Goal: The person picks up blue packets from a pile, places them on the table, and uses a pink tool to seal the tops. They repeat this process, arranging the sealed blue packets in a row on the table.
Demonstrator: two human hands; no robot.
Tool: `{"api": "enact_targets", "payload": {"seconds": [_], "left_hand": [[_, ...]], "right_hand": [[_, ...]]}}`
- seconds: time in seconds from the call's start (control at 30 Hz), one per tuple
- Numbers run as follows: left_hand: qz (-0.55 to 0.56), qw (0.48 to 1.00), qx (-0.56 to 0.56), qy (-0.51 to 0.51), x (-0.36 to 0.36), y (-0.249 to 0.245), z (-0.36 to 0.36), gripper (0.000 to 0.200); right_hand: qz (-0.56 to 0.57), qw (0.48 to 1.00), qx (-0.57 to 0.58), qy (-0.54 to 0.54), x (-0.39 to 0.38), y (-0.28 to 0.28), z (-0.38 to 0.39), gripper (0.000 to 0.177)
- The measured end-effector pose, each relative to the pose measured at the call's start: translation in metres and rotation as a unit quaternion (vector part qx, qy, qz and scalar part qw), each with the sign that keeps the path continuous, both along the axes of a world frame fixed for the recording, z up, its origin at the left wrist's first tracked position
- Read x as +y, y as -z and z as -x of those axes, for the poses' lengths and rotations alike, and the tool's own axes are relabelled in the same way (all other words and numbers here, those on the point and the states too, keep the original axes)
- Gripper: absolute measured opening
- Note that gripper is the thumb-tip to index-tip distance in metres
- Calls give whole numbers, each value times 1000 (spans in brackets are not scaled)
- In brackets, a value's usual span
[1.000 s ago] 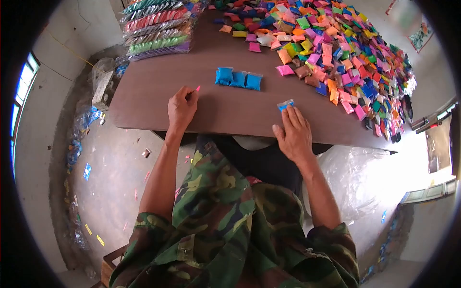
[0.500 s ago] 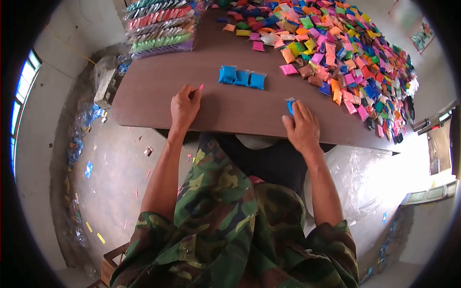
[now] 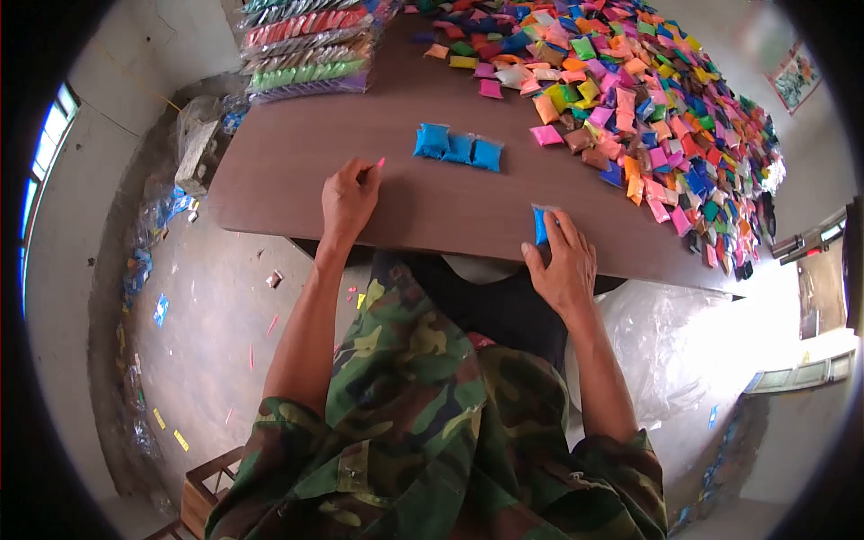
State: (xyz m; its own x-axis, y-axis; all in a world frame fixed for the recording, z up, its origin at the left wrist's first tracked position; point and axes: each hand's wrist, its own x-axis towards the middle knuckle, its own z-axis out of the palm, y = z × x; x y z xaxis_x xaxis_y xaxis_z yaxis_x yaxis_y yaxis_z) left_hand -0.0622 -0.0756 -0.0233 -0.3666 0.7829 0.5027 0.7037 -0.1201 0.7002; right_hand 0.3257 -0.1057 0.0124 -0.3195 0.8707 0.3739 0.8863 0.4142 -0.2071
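My left hand (image 3: 349,200) is closed above the front left of the brown table, and a small pink pointed piece (image 3: 381,163) sticks out from its fingertips. Its exact kind is too small to make out. My right hand (image 3: 565,268) is near the front edge, thumb and fingers closed around a small blue packet (image 3: 540,225) in clear film; the fingers hide part of it. Between and beyond both hands, three blue packets (image 3: 459,148) lie side by side in a row, the left one slightly overlapping the middle one.
A large heap of small coloured packets (image 3: 621,108) covers the table's right and far side. At the far left are stacked clear bags of sorted packets (image 3: 310,54). The brown tabletop (image 3: 297,171) ends close to my body. Plastic scraps litter the floor (image 3: 216,324).
My right hand has drawn the blue packet toward the table's front edge, and more of the packet shows. My left hand is nearly still. The view has shifted slightly.
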Motion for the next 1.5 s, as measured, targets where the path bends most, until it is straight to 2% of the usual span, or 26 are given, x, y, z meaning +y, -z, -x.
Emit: {"api": "enact_targets", "payload": {"seconds": [0.13, 0.23, 0.43, 0.53, 0.73, 0.83, 0.93, 1.07, 1.17, 1.4, 1.5], "left_hand": [[-17, 1000, -4, -1, -1, -1, -3, 17], [-12, 1000, -3, -9, -1, -3, -3, 16], [-3, 1000, 5, -6, -1, -8, -6, 15], [-10, 1000, -4, -5, 1, -3, -2, 16], [-19, 1000, 9, -7, 0, 1, -1, 16], [-11, 1000, 8, -1, 2, 1, -1, 15], [-15, 1000, 16, 7, -2, 3, -1, 15], [-10, 1000, 7, -5, -2, -2, -4, 14], [-4, 1000, 0, -7, -2, -6, -5, 12], [1, 1000, 9, -7, -2, -7, -7, 12], [17, 1000, 16, -15, -3, -9, -7, 13]], "right_hand": [[-52, 998, -38, 3, -17, -5, -2, 65], [-86, 992, -63, -74, -5, 13, -8, 68], [-20, 998, -41, -54, 12, 10, -9, 72], [-72, 995, -39, -58, -7, 15, -6, 71], [-12, 998, 35, -47, 19, 13, -10, 71], [-66, 995, -10, -77, 2, 12, -2, 71], [-70, 995, -4, -77, -11, 6, -4, 72], [-34, 998, 5, -49, 18, 8, -11, 75], [-74, 993, -27, -85, 0, 9, 5, 73], [-44, 997, 7, -69, 12, 14, -12, 82], [-73, 992, 0, -101, -5, 11, 3, 84]]}}
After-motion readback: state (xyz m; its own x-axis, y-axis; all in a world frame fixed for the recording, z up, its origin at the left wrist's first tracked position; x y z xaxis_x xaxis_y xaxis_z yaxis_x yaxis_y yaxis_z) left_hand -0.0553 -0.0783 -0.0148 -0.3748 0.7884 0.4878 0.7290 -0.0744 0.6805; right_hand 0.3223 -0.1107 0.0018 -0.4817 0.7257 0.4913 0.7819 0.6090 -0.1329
